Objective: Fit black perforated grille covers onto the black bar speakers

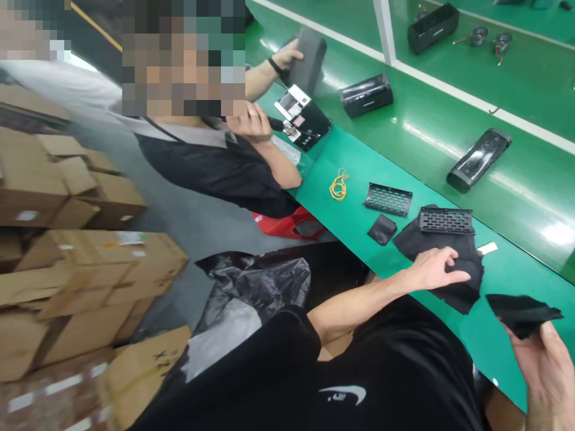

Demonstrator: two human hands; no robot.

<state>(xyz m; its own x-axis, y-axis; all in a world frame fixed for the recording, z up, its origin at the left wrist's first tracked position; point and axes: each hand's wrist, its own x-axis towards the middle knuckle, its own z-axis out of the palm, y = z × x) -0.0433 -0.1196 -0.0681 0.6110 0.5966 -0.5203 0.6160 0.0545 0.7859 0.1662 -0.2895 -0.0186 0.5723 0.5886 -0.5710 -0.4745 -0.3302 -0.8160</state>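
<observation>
My left hand hovers over or rests on a pile of black fabric pieces, its fingers apart and nothing in them. A piece of black cloth is pinched in my right hand near the table's front edge, curling up above the fingers. On top of the pile's far end sits a black slotted speaker grille. Beside it, to the left, lies another slotted grille. A small folded black piece lies in front of that one.
A co-worker's hand holds a dark tool at a black-and-white box on the left. Yellow cord lies on the green table. Speaker bodies stand on the bench behind. Cardboard boxes and a black plastic bag crowd the floor.
</observation>
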